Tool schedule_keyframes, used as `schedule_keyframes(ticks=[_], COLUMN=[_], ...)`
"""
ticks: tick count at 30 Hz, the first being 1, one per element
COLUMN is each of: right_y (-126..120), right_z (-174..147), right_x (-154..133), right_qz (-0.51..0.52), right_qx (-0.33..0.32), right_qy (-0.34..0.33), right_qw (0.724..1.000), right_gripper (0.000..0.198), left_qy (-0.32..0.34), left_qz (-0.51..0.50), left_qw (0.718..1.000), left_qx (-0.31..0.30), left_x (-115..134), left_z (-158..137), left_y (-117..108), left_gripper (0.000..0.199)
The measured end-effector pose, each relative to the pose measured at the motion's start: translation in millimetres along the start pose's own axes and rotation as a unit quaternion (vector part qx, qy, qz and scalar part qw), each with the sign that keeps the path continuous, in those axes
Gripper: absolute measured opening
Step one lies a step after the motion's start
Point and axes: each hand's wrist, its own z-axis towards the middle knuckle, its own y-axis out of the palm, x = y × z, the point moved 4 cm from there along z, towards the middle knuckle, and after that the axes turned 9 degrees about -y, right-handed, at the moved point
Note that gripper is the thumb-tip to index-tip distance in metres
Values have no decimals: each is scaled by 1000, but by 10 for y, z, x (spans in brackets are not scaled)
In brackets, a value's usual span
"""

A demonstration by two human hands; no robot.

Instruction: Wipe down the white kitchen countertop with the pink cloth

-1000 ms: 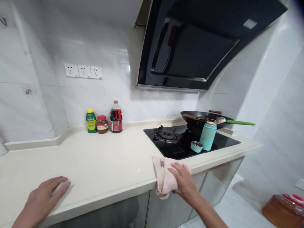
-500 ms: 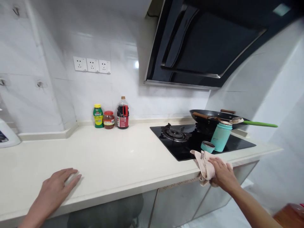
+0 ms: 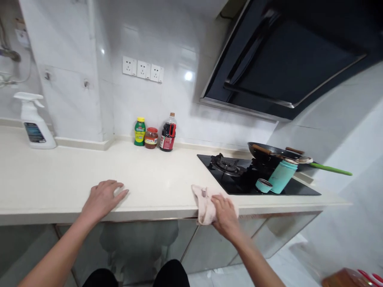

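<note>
My right hand (image 3: 225,215) presses a pale pink cloth (image 3: 206,206) against the front edge of the cream countertop (image 3: 161,179). Part of the cloth lies on top and part hangs over the edge. On the counter to the left rests my left hand (image 3: 103,199), fingers apart and holding nothing. To the right of the cloth is the black gas stove (image 3: 241,185). A turquoise flask (image 3: 283,176) stands on it, with a small turquoise cup-like lid (image 3: 263,185) beside it.
A wok (image 3: 278,152) with a green-handled utensil (image 3: 330,169) sits at the stove's rear. Against the wall stand a green bottle (image 3: 139,132), a red-lidded jar (image 3: 151,138) and a dark sauce bottle (image 3: 168,134). A white spray bottle (image 3: 36,123) is far left; the range hood (image 3: 287,59) overhangs.
My right hand has slid the cloth leftward along the counter edge, away from the stove front. The view has shifted left and down, bringing the whole spray bottle and my legs into sight.
</note>
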Motion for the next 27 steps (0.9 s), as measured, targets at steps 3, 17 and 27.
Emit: schedule_keyframes(ticks=[3, 17, 27], right_y=[-143, -357, -18], right_z=[338, 1331, 666], right_x=[-649, -2846, -1486], right_qz=[34, 99, 91], right_qx=[-18, -18, 1], right_qy=[-61, -182, -151], right_qw=[997, 978, 984], right_gripper=[70, 76, 74], left_qy=[-6, -48, -57], left_qz=[-6, -116, -166], left_qw=[1000, 992, 984], left_qx=[-4, 30, 25], left_x=[31, -21, -108], left_z=[-35, -71, -141], left_y=[-32, -166, -160], left_gripper=[50, 48, 40])
